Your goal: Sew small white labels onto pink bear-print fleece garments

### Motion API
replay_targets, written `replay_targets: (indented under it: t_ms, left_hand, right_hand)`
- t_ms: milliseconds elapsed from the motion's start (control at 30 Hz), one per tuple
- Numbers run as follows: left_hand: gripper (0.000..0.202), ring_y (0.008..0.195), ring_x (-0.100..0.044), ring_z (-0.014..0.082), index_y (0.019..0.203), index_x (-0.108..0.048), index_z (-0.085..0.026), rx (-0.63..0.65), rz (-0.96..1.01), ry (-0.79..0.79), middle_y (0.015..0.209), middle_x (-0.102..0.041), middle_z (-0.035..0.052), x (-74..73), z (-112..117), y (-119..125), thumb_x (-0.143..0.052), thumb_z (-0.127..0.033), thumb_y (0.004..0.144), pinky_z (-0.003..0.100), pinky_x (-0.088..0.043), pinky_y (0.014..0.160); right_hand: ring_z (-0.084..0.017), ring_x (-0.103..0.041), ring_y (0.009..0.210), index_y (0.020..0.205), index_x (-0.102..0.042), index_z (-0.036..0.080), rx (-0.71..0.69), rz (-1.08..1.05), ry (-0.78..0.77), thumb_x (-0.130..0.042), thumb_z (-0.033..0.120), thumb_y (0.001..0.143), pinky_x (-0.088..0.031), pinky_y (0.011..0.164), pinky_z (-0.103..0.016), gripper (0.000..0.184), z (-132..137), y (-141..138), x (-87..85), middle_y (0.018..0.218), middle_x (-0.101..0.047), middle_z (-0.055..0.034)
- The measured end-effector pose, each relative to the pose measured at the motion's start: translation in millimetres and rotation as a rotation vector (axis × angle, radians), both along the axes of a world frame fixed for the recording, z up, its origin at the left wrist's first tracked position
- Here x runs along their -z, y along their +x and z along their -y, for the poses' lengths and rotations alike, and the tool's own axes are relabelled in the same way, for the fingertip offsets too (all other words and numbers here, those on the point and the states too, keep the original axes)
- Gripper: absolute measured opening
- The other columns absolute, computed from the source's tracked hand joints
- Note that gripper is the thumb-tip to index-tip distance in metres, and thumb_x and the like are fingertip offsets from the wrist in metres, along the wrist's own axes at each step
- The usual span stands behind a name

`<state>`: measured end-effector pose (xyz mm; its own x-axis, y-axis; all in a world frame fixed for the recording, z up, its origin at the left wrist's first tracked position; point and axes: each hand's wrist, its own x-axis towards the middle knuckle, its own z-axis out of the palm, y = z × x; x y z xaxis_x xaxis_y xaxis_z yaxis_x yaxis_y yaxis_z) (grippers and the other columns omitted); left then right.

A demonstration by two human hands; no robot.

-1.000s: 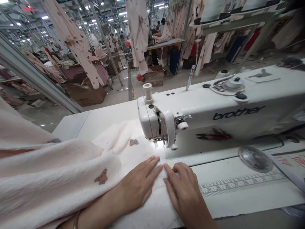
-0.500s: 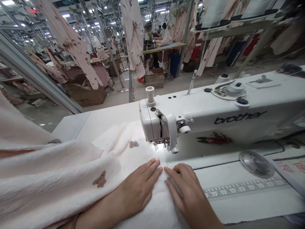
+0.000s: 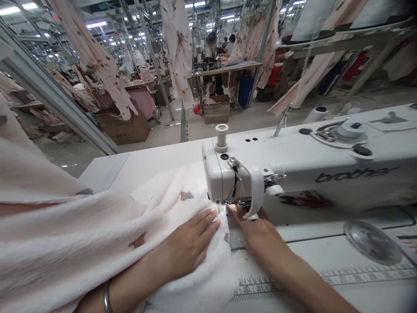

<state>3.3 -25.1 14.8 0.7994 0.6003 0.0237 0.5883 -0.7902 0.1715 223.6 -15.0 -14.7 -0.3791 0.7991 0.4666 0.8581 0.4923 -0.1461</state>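
A white Brother sewing machine stands on the right, its lit needle area and presser foot low against the cloth. Soft pale pink fabric with small brown bear prints fills the lower left and runs under the foot. My left hand lies flat on the fabric just left of the needle, with a thin metal bangle on the wrist. My right hand rests on the cloth right of the foot, its fingertips hidden behind the machine head.
Red-handled thread snips lie behind the machine arm. A round clear disc and a printed ruler scale are on the white table. Beyond it hang printed garments above cardboard boxes, and a co-worker stands at a distant table.
My right hand has slid forward beside the presser foot, its fingers now behind the machine head. The whole view has swung, so the machine sits further right. The fabric has shifted slightly.
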Motion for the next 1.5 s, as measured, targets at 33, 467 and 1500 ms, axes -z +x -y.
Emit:
replay_targets:
  t_ms: [33,467,1500]
  left_hand:
    - [0.060,0.142,-0.022,0.0271,0.145,-0.030,-0.011,0.002,-0.009,0.000,0.151,-0.030,0.0164,0.1,0,0,-0.045,-0.013,0.087,0.044,-0.029,0.117]
    - [0.059,0.140,-0.027,0.0283,0.142,-0.033,-0.010,-0.010,0.062,-0.005,0.147,-0.036,0.0173,0.2,-2,3,-0.044,-0.008,0.085,0.047,-0.032,0.115]
    - [0.049,0.131,-0.039,0.0270,0.137,-0.035,-0.009,-0.035,0.081,0.071,0.135,-0.047,0.0149,9.4,-27,3,-0.040,-0.014,0.089,0.046,-0.035,0.113]
  right_hand:
    - [-0.022,-0.058,0.094,0.117,-0.060,0.015,-0.019,0.002,0.006,-0.032,-0.001,0.084,-0.046,0.085,-0.037,0.046,13,-1,1.4,0.102,-0.065,-0.0096]
    - [-0.024,-0.051,0.107,0.120,-0.058,0.011,0.032,0.054,0.090,-0.035,-0.003,0.081,-0.043,0.086,-0.038,0.047,35,-15,14.6,0.112,-0.061,-0.0124]
    - [-0.027,-0.047,0.114,0.128,-0.051,0.012,0.053,0.005,-0.007,-0.030,-0.006,0.084,-0.048,0.090,-0.040,0.052,40,-11,16.6,0.122,-0.053,-0.0131]
